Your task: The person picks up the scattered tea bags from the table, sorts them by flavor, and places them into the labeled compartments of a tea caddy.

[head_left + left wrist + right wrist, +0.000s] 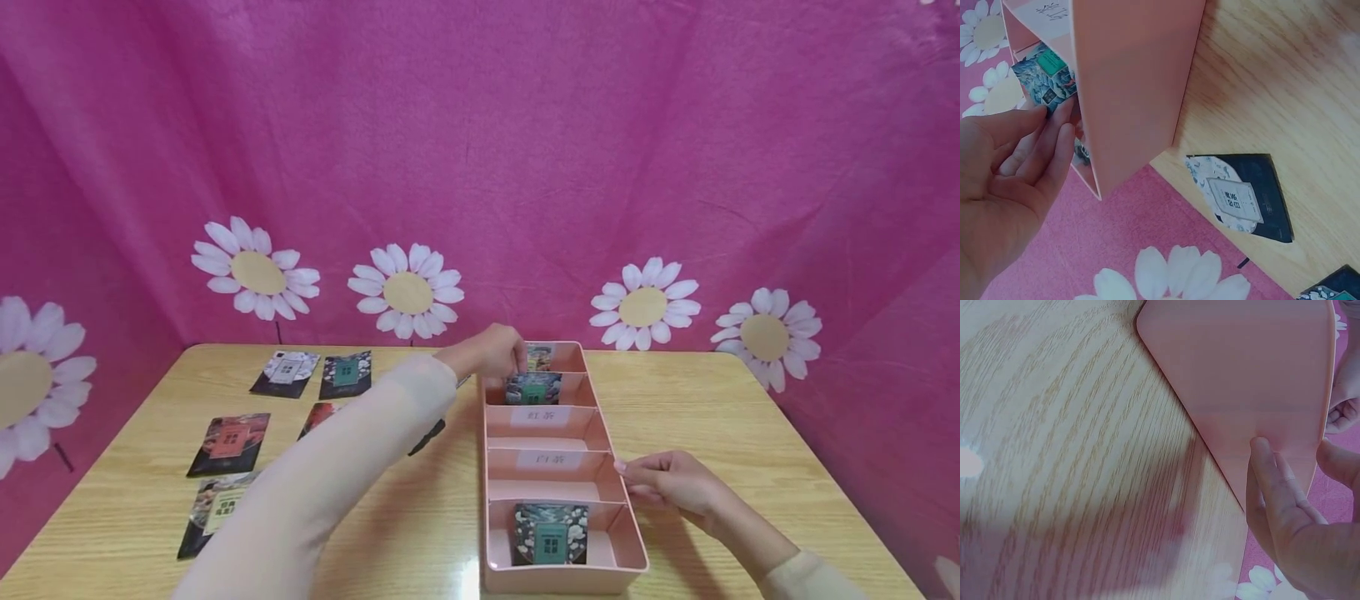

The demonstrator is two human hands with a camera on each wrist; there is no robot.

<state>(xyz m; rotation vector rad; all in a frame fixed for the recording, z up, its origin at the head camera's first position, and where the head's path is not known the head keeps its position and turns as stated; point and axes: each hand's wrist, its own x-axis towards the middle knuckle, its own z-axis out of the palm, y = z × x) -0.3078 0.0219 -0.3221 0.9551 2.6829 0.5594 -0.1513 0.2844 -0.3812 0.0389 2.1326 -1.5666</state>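
My left hand (498,352) reaches into the far part of a pink divided box (641,557). Its thumb and fingers pinch the lower edge of a tea packet (1045,72) with blue-green artwork and a green label. In the head view this packet stands in the second compartment from the back. At the box's right side, my right hand (678,482) holds the wall, thumb at the rim and fingers along the outside, as the right wrist view shows. A colourful packet (539,358) is in the farthest compartment. Another green-labelled packet (551,535) leans in the nearest one.
Left of the box lie a white-labelled packet (286,372), a green-labelled packet (346,373), a red packet (229,443) and a yellow-labelled packet (216,510). My left forearm partly hides another red packet (318,413). Paper labels (541,416) mark the dividers. A pink flowered cloth (480,167) hangs behind the table.
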